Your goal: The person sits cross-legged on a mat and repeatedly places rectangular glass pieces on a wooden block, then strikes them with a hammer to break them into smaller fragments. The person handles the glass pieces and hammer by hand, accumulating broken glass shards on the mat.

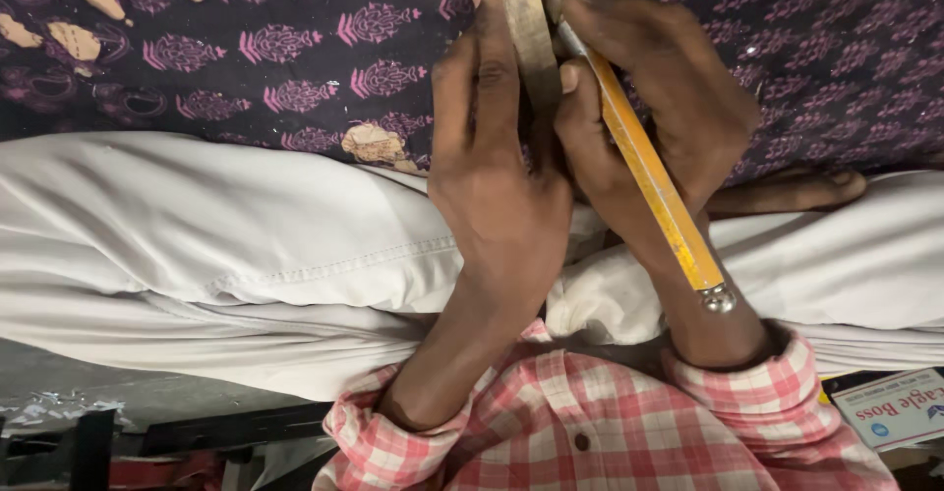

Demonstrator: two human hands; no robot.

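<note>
My left hand (492, 167) presses flat against a narrow wooden strip (521, 19) that runs up out of the top of the view, fingers stretched along it. My right hand (659, 88) grips a long tool with an orange-yellow handle (654, 181) and a metal cap (718, 299) at its near end. The tool's working end sits against the wood, hidden between my fingers. Both hands work above my lap, over white trousers (226, 226). My sleeves are pink-and-white checked (590, 422).
A dark purple patterned cloth (295, 49) with scattered pale scraps covers the floor ahead. A bare foot (796, 188) rests to the right. A printed white-and-blue packet (890, 407) lies at lower right. Dark tools and debris (118, 442) sit at lower left.
</note>
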